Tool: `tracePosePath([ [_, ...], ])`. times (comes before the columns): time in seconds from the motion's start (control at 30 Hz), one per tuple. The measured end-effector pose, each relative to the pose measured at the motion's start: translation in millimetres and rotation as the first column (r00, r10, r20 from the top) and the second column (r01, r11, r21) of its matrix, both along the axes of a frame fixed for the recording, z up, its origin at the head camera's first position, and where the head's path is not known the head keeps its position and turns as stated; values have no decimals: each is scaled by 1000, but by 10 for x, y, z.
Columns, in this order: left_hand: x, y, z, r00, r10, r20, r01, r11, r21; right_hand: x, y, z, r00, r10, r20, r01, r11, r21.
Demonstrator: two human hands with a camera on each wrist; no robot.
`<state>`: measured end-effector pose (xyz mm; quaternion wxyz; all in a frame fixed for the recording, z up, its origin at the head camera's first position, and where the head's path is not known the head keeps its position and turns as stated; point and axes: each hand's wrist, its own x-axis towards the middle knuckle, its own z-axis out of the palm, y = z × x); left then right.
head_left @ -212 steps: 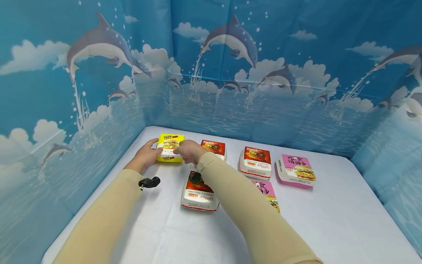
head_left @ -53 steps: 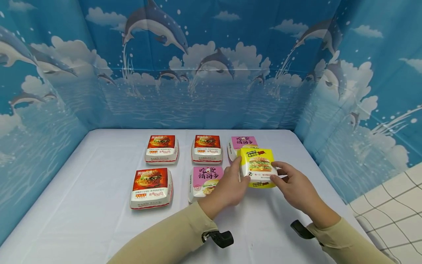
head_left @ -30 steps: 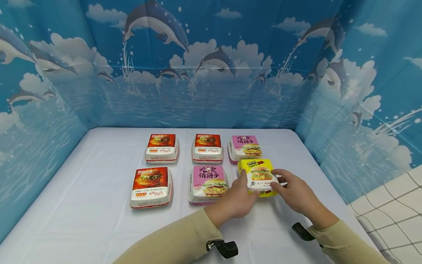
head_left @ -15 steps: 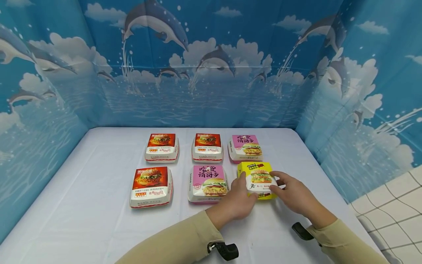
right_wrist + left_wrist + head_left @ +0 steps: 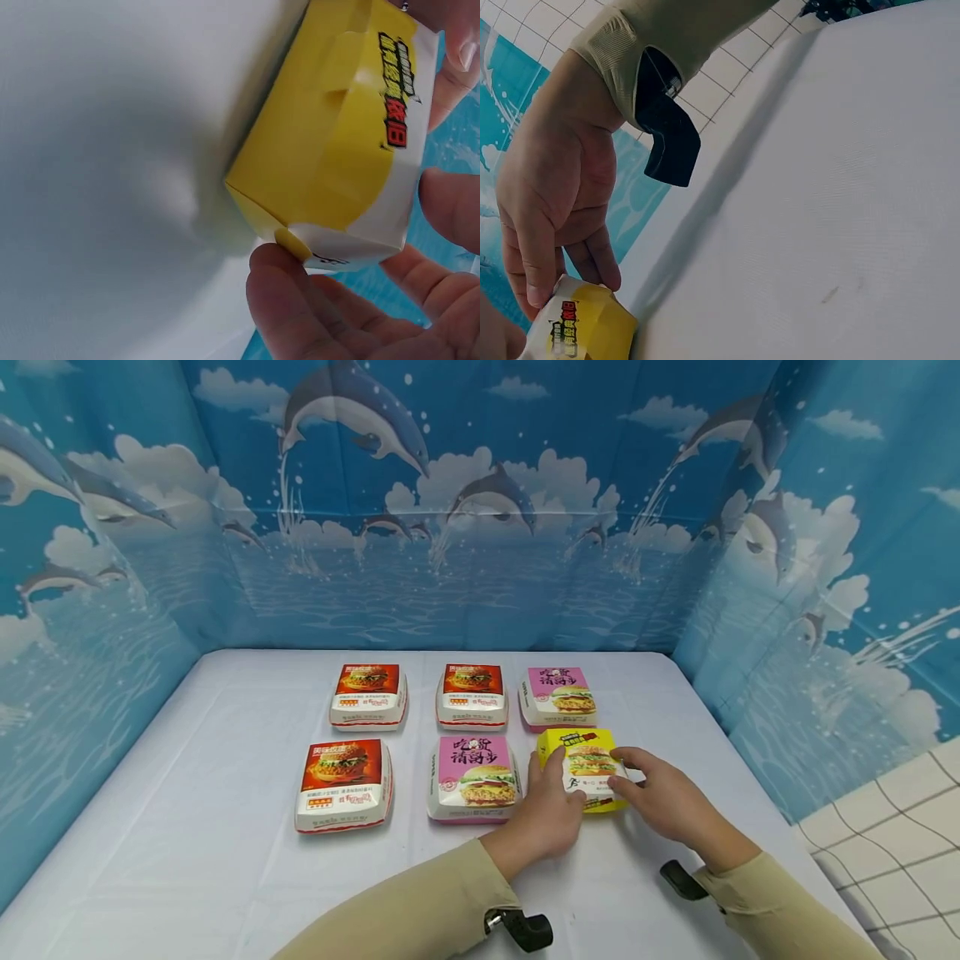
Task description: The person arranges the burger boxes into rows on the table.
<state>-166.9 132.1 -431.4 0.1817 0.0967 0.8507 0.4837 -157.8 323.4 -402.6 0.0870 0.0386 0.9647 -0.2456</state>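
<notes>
A yellow-and-white burger box [image 5: 591, 758] sits at the front right of the group on the white tabletop, between both my hands. My left hand [image 5: 546, 818] holds its left side, thumb at the front edge and fingers by the upper left. From the right, my right hand [image 5: 671, 802] grips it with the thumb on the front corner. In the right wrist view the box [image 5: 315, 150] looks level, its lower edge at the cloth. The left wrist view catches the right hand [image 5: 559, 172] around the box's far end. Most of the left hand is hidden there.
A pink burger box [image 5: 558, 693] stands just behind the yellow one, another pink box [image 5: 472, 781] to its left. Red-topped boxes stand at back middle [image 5: 471, 693], back left [image 5: 367, 693] and front left [image 5: 343, 785]. Dolphin-print curtains [image 5: 480, 585] enclose the table [image 5: 187, 860].
The yellow box, at the table's far left corner earlier, has come across to the right in both hands and down in front of the pink box. Lately it shifts only slightly left.
</notes>
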Motion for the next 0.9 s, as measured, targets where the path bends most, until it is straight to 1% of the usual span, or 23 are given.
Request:
tracePosePath([
  [0.2, -9, 13, -55, 999, -14, -29, 14, 1000, 4, -13, -14, -31, 1000, -22, 4, 22, 1000, 5],
  [0.33, -23, 21, -101, 999, -7, -49, 8, 1000, 6, -16, -25, -51, 1000, -26, 5, 26, 1000, 6],
  [0.47, -32, 31, -122, 998, 1, -55, 1, 1000, 25, -23, -24, -56, 999, -34, 6, 33, 999, 11],
  [0.7, -21, 44, -114, 997, 21, -78, -18, 999, 35, -32, -22, -66, 999, -41, 10, 41, 999, 14],
  [0.9, -14, 65, -116, 997, 44, -65, -42, 999, 28, -32, -20, -70, 999, -37, 7, 37, 999, 4],
])
